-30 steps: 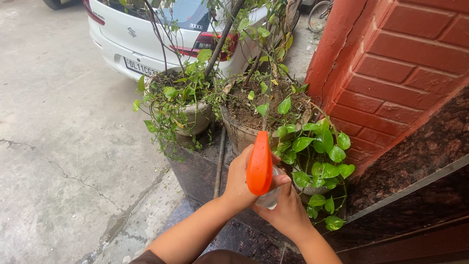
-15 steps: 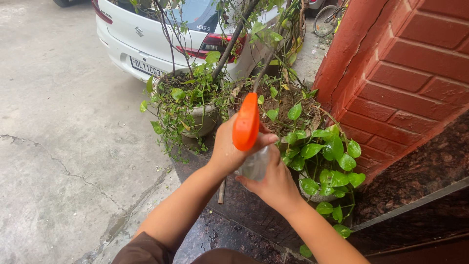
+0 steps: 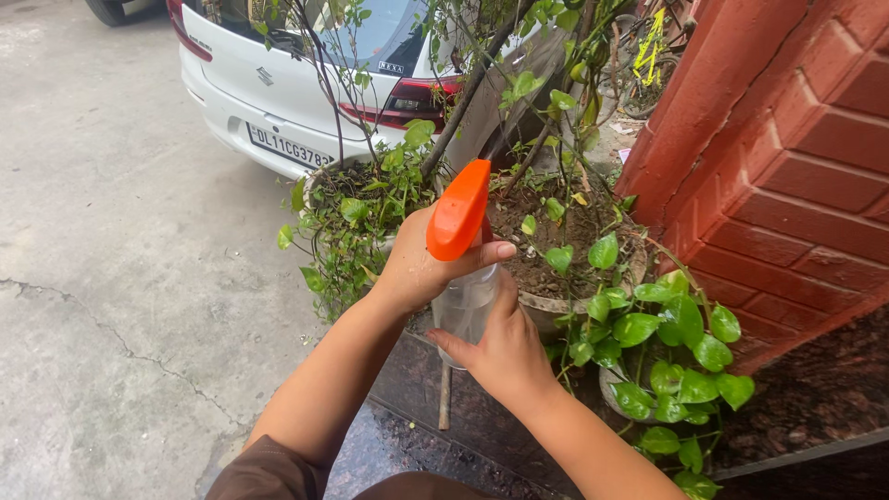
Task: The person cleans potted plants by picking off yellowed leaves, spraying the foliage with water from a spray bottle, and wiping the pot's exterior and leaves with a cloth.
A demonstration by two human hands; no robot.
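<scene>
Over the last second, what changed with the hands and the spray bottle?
Both hands carried the spray bottle up and a little left in view, from beside the leafy vine pot to in front of the big soil pot. The left hand stays wrapped round the orange spray head, the right hand under the clear body. The pots and white car kept their places.

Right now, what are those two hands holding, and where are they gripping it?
A spray bottle: the left hand wraps its neck under the orange trigger head, and the right hand cups the clear body from below.
</scene>
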